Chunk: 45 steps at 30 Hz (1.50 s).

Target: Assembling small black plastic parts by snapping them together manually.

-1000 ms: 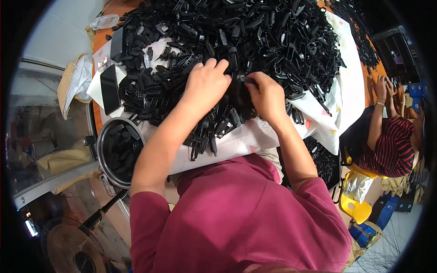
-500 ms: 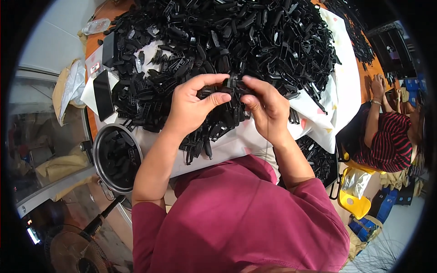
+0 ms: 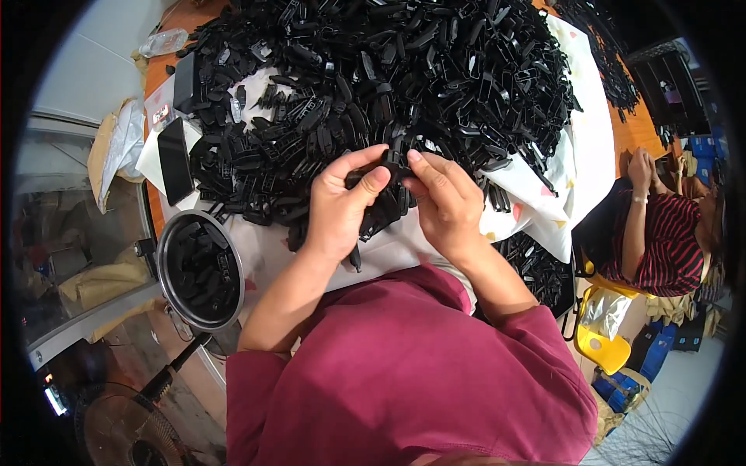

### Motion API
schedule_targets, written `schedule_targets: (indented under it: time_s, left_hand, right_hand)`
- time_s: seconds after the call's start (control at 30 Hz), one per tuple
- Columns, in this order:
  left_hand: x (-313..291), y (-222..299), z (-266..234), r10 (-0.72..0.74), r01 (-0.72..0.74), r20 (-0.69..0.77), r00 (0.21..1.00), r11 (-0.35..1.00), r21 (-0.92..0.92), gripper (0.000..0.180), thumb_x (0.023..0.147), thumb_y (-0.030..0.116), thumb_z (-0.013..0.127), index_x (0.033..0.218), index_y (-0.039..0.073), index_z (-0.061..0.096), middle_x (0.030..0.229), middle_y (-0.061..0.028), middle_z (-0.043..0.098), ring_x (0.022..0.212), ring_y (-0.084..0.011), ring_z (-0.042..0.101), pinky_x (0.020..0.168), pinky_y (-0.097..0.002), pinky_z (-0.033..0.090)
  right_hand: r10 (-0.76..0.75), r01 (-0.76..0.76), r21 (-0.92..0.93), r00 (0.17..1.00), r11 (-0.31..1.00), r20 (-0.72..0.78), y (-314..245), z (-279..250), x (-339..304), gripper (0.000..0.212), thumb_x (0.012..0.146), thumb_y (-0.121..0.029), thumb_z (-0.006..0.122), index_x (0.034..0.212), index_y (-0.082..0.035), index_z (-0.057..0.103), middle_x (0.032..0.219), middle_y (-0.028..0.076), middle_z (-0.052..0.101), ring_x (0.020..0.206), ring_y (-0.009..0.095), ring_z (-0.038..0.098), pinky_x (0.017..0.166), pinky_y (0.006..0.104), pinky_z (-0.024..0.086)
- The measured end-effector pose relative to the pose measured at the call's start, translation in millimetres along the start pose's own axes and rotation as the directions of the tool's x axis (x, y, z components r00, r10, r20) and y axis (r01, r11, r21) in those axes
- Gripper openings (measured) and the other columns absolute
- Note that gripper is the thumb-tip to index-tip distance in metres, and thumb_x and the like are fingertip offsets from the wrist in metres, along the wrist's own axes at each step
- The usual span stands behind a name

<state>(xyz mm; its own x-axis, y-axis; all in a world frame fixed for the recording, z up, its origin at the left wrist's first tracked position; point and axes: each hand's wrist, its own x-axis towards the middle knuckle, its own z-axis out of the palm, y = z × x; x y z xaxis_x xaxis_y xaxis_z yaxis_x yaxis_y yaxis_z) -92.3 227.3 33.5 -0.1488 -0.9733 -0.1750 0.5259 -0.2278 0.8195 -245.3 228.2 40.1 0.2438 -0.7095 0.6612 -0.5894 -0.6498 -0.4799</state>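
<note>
Between both hands, above the near edge of the pile, is a small black plastic part [image 3: 395, 165]. My left hand [image 3: 342, 198] pinches its left side between thumb and forefinger. On the other side the thumb and fingers of my right hand [image 3: 447, 198] are closed on the same part. Its exact kind is hard to make out, since my fingers cover much of it. Beneath and beyond my hands spreads a large heap of similar black plastic parts [image 3: 435, 70], lying on a white cloth [image 3: 579, 140] over the table.
At the left stands a round metal bowl [image 3: 239, 295] with black parts in it. A phone [image 3: 176, 161] lies near the table's left edge, below a clear plastic bottle [image 3: 163, 43]. A fan [image 3: 128, 423] stands lower left. At right, a person in a striped top [image 3: 668, 237] sits by the table.
Both hands have come nearer to my body and closer together, with the black part still between them. The person at the right has shifted their hands slightly.
</note>
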Motion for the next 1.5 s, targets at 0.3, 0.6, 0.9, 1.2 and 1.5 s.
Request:
schedule_targets:
  time_s: [0.3,0.6,0.9,1.2,1.5]
  left_hand:
    - [-8.5,-6.0,-1.2,-0.005,0.002,-0.043,0.999,0.997,-0.079,0.023,0.082,0.017,0.064,0.1,0.003,0.06,0.094,-0.0072,0.064,0.063,-0.0025,0.045,0.056,-0.0159,0.037]
    - [-3.2,-5.6,-6.4,-0.009,-0.003,-0.039,0.999,0.956,-0.295,0.026,0.084,0.021,0.062,0.103,0.004,0.058,0.097,-0.0078,0.062,0.062,-0.0042,0.047,0.059,-0.0172,0.039]
    - [-10.6,6.0,-10.7,0.132,-0.135,-0.045,0.99,0.989,-0.066,0.024,0.084,0.023,0.062,0.099,0.004,0.058,0.091,-0.0084,0.063,0.066,-0.0049,0.05,0.062,-0.0184,0.039]
    - [51.4,49.1,-45.0,0.341,-0.047,0.067,0.938,-0.065,0.997,0.021,0.075,0.02,0.066,0.089,0.004,0.065,0.086,-0.0108,0.06,0.077,-0.0209,0.059,0.067,-0.0303,0.047]
    - [57.0,55.2,-29.3,0.072,0.127,-0.109,0.991,-0.363,0.923,0.024,0.072,0.031,0.067,0.08,0.009,0.066,0.09,-0.0129,0.058,0.082,-0.0289,0.059,0.069,-0.0377,0.047]
  right_hand:
    - [0.597,-0.692,0.494,0.715,0.527,0.365,-16.5,6.3,-18.0,0.028,0.081,-0.004,0.063,0.106,0.004,0.053,0.088,0.008,0.061,0.073,0.008,0.057,0.062,0.0208,0.048]
    - [0.528,-0.516,0.704,0.817,0.489,0.232,-24.8,28.6,-13.3,0.027,0.083,-0.007,0.061,0.106,0.005,0.051,0.086,0.009,0.062,0.074,0.01,0.058,0.066,0.022,0.049]
    - [0.357,-0.471,0.521,0.881,0.712,0.309,-9.1,16.1,-12.4,0.027,0.08,-0.008,0.064,0.104,0.003,0.056,0.092,0.01,0.063,0.08,0.011,0.06,0.069,0.0241,0.048]
    - [0.022,0.237,-0.404,0.841,0.884,0.541,61.7,11.0,19.7,0.024,0.066,-0.012,0.065,0.089,-0.007,0.06,0.092,0.004,0.061,0.088,0.021,0.052,0.07,0.0306,0.047]
    - [0.047,0.023,-0.242,0.958,0.97,0.282,50.1,-8.2,20.4,0.019,0.073,-0.012,0.067,0.089,-0.006,0.058,0.078,0.003,0.061,0.069,0.018,0.057,0.056,0.0289,0.046]
